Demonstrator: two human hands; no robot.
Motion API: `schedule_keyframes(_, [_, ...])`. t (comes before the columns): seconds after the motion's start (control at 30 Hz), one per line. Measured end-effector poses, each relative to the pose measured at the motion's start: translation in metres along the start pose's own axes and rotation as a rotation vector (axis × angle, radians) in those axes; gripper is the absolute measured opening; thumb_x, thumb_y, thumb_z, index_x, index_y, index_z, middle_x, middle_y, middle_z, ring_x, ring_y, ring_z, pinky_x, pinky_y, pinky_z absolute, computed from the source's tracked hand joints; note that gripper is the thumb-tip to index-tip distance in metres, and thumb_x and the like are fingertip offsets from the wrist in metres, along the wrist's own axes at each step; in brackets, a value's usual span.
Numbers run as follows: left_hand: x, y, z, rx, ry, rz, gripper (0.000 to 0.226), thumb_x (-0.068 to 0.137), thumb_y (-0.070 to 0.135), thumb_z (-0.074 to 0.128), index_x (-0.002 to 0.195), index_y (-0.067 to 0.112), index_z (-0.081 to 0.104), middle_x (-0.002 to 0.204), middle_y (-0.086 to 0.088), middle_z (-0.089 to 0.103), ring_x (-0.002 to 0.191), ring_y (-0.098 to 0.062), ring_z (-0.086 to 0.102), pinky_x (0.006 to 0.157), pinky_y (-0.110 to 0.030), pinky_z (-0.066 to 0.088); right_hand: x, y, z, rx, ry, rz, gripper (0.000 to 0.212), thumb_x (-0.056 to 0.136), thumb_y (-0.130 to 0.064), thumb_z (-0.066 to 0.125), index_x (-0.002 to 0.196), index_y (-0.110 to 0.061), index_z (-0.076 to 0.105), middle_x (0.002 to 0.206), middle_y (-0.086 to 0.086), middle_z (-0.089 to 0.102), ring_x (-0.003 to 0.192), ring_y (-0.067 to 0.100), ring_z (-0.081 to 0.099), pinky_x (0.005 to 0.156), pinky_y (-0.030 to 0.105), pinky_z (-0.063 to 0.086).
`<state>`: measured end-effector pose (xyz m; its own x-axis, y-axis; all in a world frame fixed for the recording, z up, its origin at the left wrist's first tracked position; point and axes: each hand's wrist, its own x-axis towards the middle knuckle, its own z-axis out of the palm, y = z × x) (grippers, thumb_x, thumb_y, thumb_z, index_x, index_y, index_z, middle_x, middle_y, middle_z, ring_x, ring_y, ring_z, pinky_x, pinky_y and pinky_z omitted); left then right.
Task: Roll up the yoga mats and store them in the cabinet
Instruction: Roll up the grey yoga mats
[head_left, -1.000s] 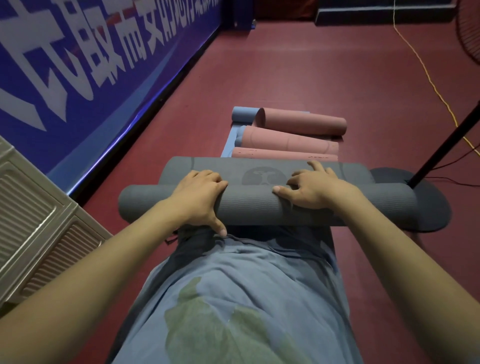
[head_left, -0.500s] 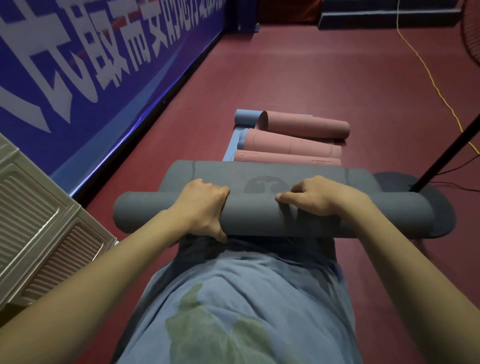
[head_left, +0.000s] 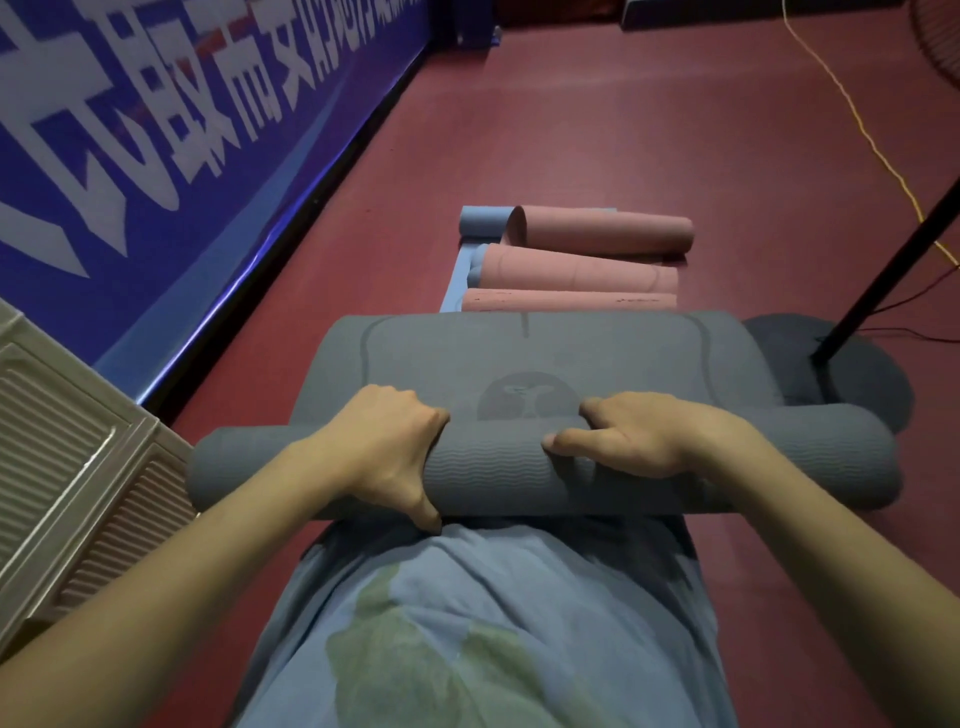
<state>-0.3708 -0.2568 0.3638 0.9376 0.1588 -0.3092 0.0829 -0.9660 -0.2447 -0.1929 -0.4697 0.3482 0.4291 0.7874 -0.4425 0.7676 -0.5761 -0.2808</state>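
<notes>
Surface: dark red floor, bounded left of the hands by a blue banner wall with white lettering. Beige louvred cabinet panel beside the left forearm.

Count: one grey yoga mat, partly rolled; three pink rolled mats beyond the hands, lying on one blue mat; one black stand with round base just past the right hand; one yellow cable farther off.

Grey mat: ribbed outer roll, smooth flat remainder bearing a round emblem. Left hand curls round the roll, thumb beneath; right hand grips its top, fingers curled.
</notes>
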Motion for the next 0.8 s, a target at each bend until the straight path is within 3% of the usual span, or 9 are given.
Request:
schedule_keyframes(0.17, [0.017, -0.009, -0.007, -0.153, -0.067, -0.026, 0.087, 0.031, 0.090, 0.071, 0.093, 0.030, 0.062, 0.079, 0.011, 0.065, 0.074, -0.018, 0.063, 0.070, -0.037, 0.055, 0.012, 0.009, 0.012, -0.010, 0.338, -0.064, 0.068, 0.075, -0.090, 0.022, 0.098, -0.030, 0.044, 0.104, -0.007, 0.053, 0.101, 0.021, 0.049, 0.082, 0.044, 0.035])
schedule_keyframes(0.3, [0.025, -0.026, 0.000, -0.337, -0.091, -0.040, 0.099, 0.033, 0.083, 0.082, 0.117, 0.034, 0.064, 0.101, 0.016, 0.069, 0.095, -0.015, 0.066, 0.084, -0.036, 0.055, 0.020, 0.002, 0.004, -0.030, 0.340, -0.009, 0.060, 0.083, -0.084, 0.024, 0.094, -0.030, 0.046, 0.107, -0.007, 0.053, 0.107, 0.023, 0.041, 0.085, 0.046, 0.033])
schedule_keyframes(0.4, [0.029, -0.038, 0.009, -0.525, -0.061, -0.063, 0.123, 0.032, 0.076, 0.089, 0.142, 0.041, 0.048, 0.129, 0.018, 0.063, 0.117, -0.009, 0.061, 0.100, -0.034, 0.049, 0.024, -0.007, -0.002, -0.050, 0.358, 0.026, 0.056, 0.093, -0.076, 0.027, 0.092, -0.025, 0.051, 0.111, -0.003, 0.061, 0.111, 0.027, 0.045, 0.088, 0.051, 0.035])
schedule_keyframes(0.5, [0.030, -0.050, 0.017, -0.712, 0.056, -0.043, 0.119, 0.035, 0.067, 0.095, 0.141, 0.042, 0.048, 0.131, 0.026, 0.059, 0.121, 0.006, 0.054, 0.106, -0.032, 0.046, 0.025, -0.013, -0.003, -0.175, 0.357, 0.041, 0.062, 0.094, -0.075, 0.026, 0.086, -0.022, 0.056, 0.101, 0.002, 0.064, 0.109, 0.030, 0.049, 0.087, 0.051, 0.034])
schedule_keyframes(0.57, [0.028, -0.055, 0.022, -0.776, 0.170, -0.025, 0.109, 0.039, 0.069, 0.093, 0.137, 0.043, 0.051, 0.127, 0.027, 0.060, 0.122, 0.007, 0.053, 0.104, -0.033, 0.046, 0.026, -0.016, -0.005, -0.230, 0.324, 0.075, 0.068, 0.093, -0.077, 0.023, 0.083, -0.020, 0.059, 0.096, 0.005, 0.062, 0.110, 0.031, 0.047, 0.091, 0.053, 0.033])
schedule_keyframes(0.7, [0.018, -0.043, 0.041, -0.594, 0.525, 0.052, 0.071, 0.065, 0.067, 0.077, 0.125, 0.030, 0.069, 0.120, 0.011, 0.071, 0.114, -0.013, 0.064, 0.096, -0.041, 0.052, 0.037, -0.018, -0.003, -0.178, 0.330, 0.117, 0.067, 0.096, -0.074, 0.017, 0.092, -0.019, 0.056, 0.112, 0.012, 0.065, 0.113, 0.034, 0.051, 0.096, 0.056, 0.032])
schedule_keyframes(0.8, [0.010, -0.026, 0.052, -0.501, 0.560, -0.023, 0.076, 0.075, 0.067, 0.062, 0.137, 0.024, 0.064, 0.140, 0.000, 0.064, 0.130, -0.017, 0.059, 0.107, -0.044, 0.048, 0.045, -0.014, 0.003, -0.163, 0.399, 0.092, 0.066, 0.096, -0.074, 0.014, 0.098, -0.019, 0.051, 0.114, 0.011, 0.067, 0.109, 0.034, 0.055, 0.090, 0.053, 0.033])
